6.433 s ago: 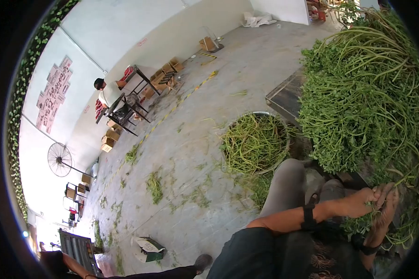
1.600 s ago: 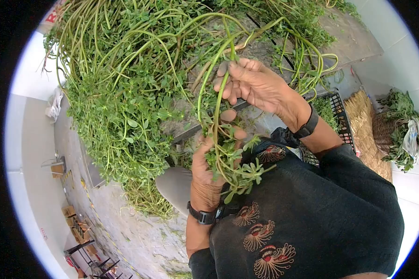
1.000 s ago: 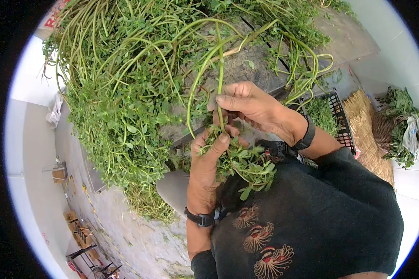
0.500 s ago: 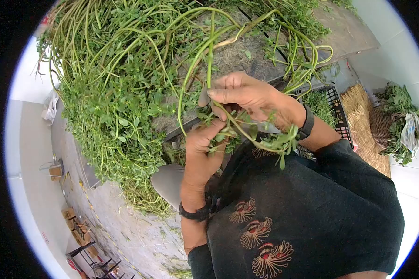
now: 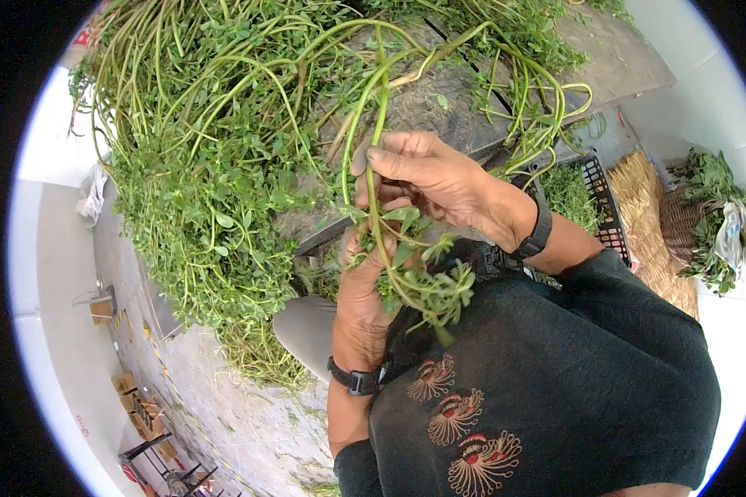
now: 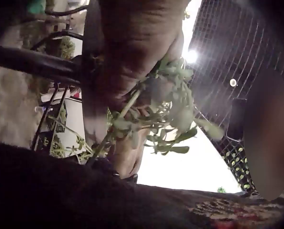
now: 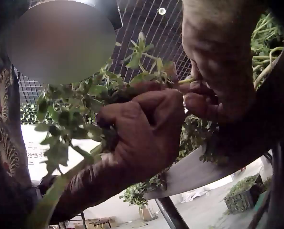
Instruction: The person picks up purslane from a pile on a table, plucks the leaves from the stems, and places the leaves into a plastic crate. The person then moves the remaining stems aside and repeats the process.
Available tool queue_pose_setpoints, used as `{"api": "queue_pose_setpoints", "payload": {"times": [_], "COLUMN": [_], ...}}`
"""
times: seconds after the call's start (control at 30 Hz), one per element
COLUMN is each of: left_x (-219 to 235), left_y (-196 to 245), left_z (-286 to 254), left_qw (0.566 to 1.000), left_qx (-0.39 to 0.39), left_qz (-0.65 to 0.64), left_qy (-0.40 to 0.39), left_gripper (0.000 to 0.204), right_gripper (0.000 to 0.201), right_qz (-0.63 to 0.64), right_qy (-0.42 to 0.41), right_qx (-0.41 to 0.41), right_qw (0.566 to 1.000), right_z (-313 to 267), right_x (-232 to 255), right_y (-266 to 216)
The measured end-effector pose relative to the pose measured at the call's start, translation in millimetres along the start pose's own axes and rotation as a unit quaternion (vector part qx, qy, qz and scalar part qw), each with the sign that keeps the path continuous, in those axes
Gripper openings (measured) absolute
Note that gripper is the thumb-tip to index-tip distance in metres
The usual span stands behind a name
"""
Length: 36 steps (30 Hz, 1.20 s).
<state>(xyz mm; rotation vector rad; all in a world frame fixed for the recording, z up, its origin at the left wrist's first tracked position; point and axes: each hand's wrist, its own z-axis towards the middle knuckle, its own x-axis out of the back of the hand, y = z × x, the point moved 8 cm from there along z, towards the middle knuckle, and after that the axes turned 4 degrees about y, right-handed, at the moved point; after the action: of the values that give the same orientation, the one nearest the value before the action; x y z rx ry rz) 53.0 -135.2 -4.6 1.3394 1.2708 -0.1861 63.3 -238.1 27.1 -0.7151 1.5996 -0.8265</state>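
In the head view, my right hand (image 5: 456, 178) pinches a long green stem of purslane (image 5: 380, 116) between thumb and fingers. Just below it, my left hand (image 5: 363, 290) grips the leafy part of the same plant, and the leafy tip (image 5: 435, 294) hangs out over the dark shirt. Seen from the right wrist, the two hands are close together, with leaves (image 7: 65, 119) sticking out past the left fingers (image 7: 132, 112). A big heap of purslane (image 5: 215, 166) lies on the dusty tabletop (image 5: 460, 108) in front of both hands.
Loose stems (image 5: 555, 99) trail over the table's right edge. A black crate (image 5: 609, 203) with greens stands on the right, beside a straw bundle (image 5: 651, 219) and leafy plants with a plastic bag (image 5: 731, 236). Cut stems (image 5: 261, 356) lie low on the left.
The head view has turned from the room to the table. Over the last half second the left hand shifts slightly down and right, and the leafy tip swings down and left.
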Motion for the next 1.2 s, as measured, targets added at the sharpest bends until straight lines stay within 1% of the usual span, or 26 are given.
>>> {"api": "queue_pose_setpoints", "payload": {"times": [0.07, 0.17, 0.23, 0.3, 0.33, 0.37, 0.43, 0.47, 0.5, 0.57, 0.6, 0.63, 0.7, 0.73, 0.77, 0.8, 0.83, 0.87, 0.9, 0.97, 1.0, 1.03, 1.1, 1.13, 1.17, 1.2], "left_x": [0, 6, 4, 4, -4, -7, -7, -9, -9, -13, -12, -11, -17, -17, -18, -14, -11, -8, -4, 8, 12, 16, 12, 20, 17, 17], "left_y": [-5, -11, -9, -12, -7, -6, 3, 5, 6, 14, 15, 14, 8, 7, 6, 7, 8, 10, 10, 15, 11, 12, 14, 18, 19, 27], "left_z": [-3, -6, -3, -3, -1, 0, 1, -1, 0, 1, 0, 2, 4, 3, -2, -2, -2, -5, -6, -8, -8, -9, -8, -11, -14, -18], "left_qw": [0.993, 0.991, 0.988, 0.979, 0.973, 0.973, 0.995, 0.997, 0.997, 0.994, 0.987, 0.987, 0.913, 0.905, 0.907, 0.953, 0.983, 0.99, 0.99, 0.995, 0.997, 0.997, 0.999, 0.997, 0.997, 0.992], "left_qx": [0.041, 0.061, 0.05, 0.086, 0.065, 0.065, 0.0, -0.005, -0.005, -0.031, -0.004, -0.005, -0.039, -0.034, -0.026, -0.004, 0.019, 0.017, 0.017, -0.012, 0.01, 0.011, 0.025, -0.029, -0.028, -0.065], "left_qz": [-0.096, -0.112, -0.129, -0.178, -0.185, -0.186, -0.082, -0.07, -0.071, 0.09, 0.161, 0.162, 0.4, 0.417, 0.415, 0.301, 0.182, 0.135, 0.135, 0.091, 0.064, 0.063, 0.009, 0.052, 0.05, 0.082], "left_qy": [-0.052, -0.047, -0.066, -0.056, -0.124, -0.124, -0.06, -0.025, -0.024, -0.047, -0.025, -0.026, -0.07, -0.075, -0.071, -0.039, -0.006, 0.041, 0.04, 0.031, 0.041, 0.046, -0.024, 0.044, 0.048, 0.076], "left_gripper": [0.048, 0.051, 0.044, 0.033, 0.022, 0.022, 0.019, 0.014, 0.014, 0.011, 0.011, 0.011, 0.02, 0.024, 0.024, 0.019, 0.015, 0.02, 0.02, 0.029, 0.036, 0.036, 0.035, 0.033, 0.033, 0.031], "right_gripper": [0.03, 0.026, 0.025, 0.024, 0.023, 0.023, 0.023, 0.023, 0.026, 0.028, 0.029, 0.029, 0.03, 0.03, 0.029, 0.027, 0.027, 0.026, 0.026, 0.026, 0.026, 0.026, 0.03, 0.031, 0.031, 0.029], "right_qz": [0.018, 0.053, 0.061, 0.057, 0.052, 0.052, 0.049, 0.049, 0.035, 0.021, -0.006, -0.034, 0.006, 0.018, 0.035, 0.063, 0.064, 0.066, 0.068, 0.07, 0.072, 0.074, 0.022, 0.007, 0.008, -0.023], "right_qy": [0.007, -0.024, -0.007, -0.004, -0.001, -0.001, -0.006, -0.006, 0.002, 0.009, -0.007, -0.023, 0.006, 0.005, 0.005, -0.031, -0.029, 0.001, 0.031, 0.032, 0.032, 0.032, 0.001, 0.008, 0.008, 0.011], "right_qx": [-0.009, 0.016, 0.025, 0.029, 0.033, 0.033, 0.046, 0.044, 0.054, 0.064, 0.065, 0.065, 0.04, 0.034, 0.023, 0.03, 0.03, 0.04, 0.05, 0.064, 0.079, 0.075, 0.097, 0.086, 0.082, 0.08], "right_qw": [1.0, 0.998, 0.998, 0.998, 0.998, 0.998, 0.998, 0.998, 0.998, 0.998, 0.998, 0.997, 0.999, 0.999, 0.999, 0.997, 0.997, 0.997, 0.996, 0.995, 0.994, 0.994, 0.995, 0.996, 0.997, 0.997], "right_z": [0, 1, 0, -1, -1, -1, -2, -2, -1, 0, 1, 1, 1, 1, 0, 1, 1, 2, 3, 6, 6, 7, 9, 8, 5, 0], "right_x": [1, -4, -3, -4, -4, -3, -3, -3, -3, -4, -8, -11, -9, -8, -8, -9, -9, -7, -4, -4, -4, -3, -3, -3, -4, -6], "right_y": [3, 3, 2, 2, 1, 1, -1, 0, 0, -1, -1, -2, -6, -8, -7, -8, -7, -8, -9, -10, -11, -10, -13, -10, -8, -7]}}
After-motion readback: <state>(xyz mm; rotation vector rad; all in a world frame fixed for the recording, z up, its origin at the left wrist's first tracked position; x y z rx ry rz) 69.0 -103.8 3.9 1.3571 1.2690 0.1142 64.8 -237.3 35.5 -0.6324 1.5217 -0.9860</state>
